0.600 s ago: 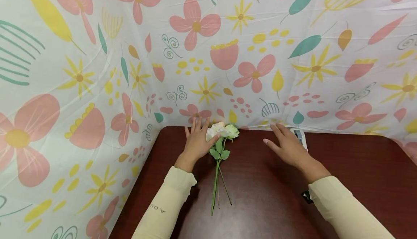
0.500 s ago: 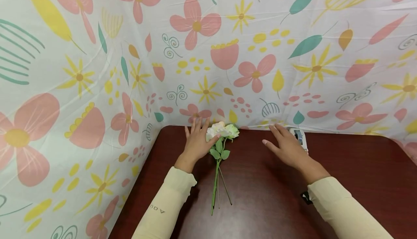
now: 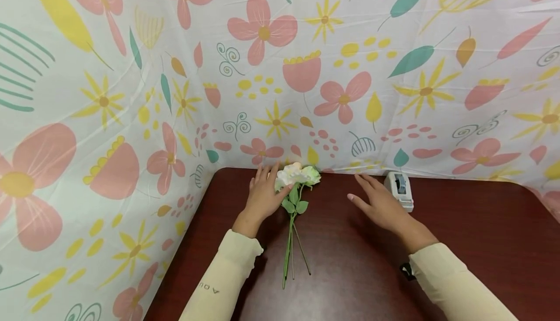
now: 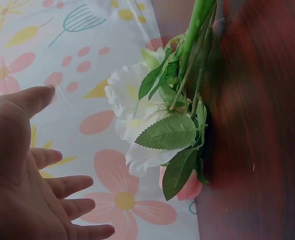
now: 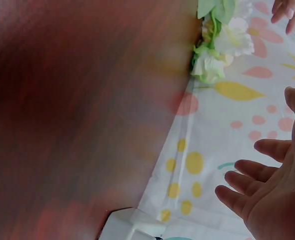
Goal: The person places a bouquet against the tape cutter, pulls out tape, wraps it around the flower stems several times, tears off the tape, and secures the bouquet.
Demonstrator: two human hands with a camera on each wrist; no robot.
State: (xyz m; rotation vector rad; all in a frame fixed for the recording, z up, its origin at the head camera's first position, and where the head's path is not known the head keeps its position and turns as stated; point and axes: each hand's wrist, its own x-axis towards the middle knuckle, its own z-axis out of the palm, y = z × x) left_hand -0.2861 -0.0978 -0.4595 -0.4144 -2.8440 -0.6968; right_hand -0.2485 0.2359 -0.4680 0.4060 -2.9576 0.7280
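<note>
A small bunch of artificial flowers (image 3: 292, 174), white and pale green with long green stems, lies at the back of the table with its stems toward the viewer. Over its left side is my left hand (image 3: 261, 197), fingers spread and straight; in the left wrist view the hand is apart from the blooms (image 4: 137, 110), and a pink bloom (image 4: 187, 185) shows under the leaves. My right hand (image 3: 382, 205) hovers palm down with straight fingers, holding nothing. Just right of it stands a white tape dispenser (image 3: 400, 190), whose corner (image 5: 130, 225) shows low in the right wrist view.
The dark red wooden table (image 3: 350, 272) has rounded back corners. A white cloth (image 3: 341, 68) printed with pink, yellow and teal flowers hangs behind it and along the left side.
My right hand has shifted slightly left and toward the viewer, uncovering more of the tape dispenser. My left hand has barely moved, and the flowers lie as before.
</note>
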